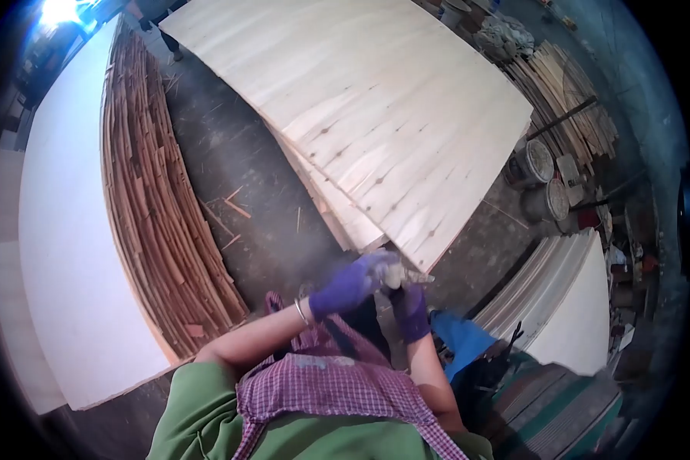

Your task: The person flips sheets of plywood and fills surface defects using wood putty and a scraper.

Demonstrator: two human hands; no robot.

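Both my hands wear purple gloves and meet in front of my apron, near the close corner of a large plywood sheet (pixel 406 138). My left hand (pixel 353 285) is smeared by motion, its fingers bent against a small pale object (pixel 393 276). Close beside it, my right hand (pixel 411 310) is closed at the same spot. A flat grey-white piece (pixel 420 277) sticks out to the right above the right hand, by the sheet's corner. I cannot make out its kind. Dark knots and pale streaks mark the sheet's face.
At left stands a tall stack of boards with ragged brown edges (pixel 157 192) and a white top (pixel 69 230). Another board stack (pixel 567 299) is at right. Buckets (pixel 533 162) and wood strips (pixel 567 100) lie beyond. Scraps (pixel 236 207) litter the floor. A person's leg (pixel 170 42) shows at the back.
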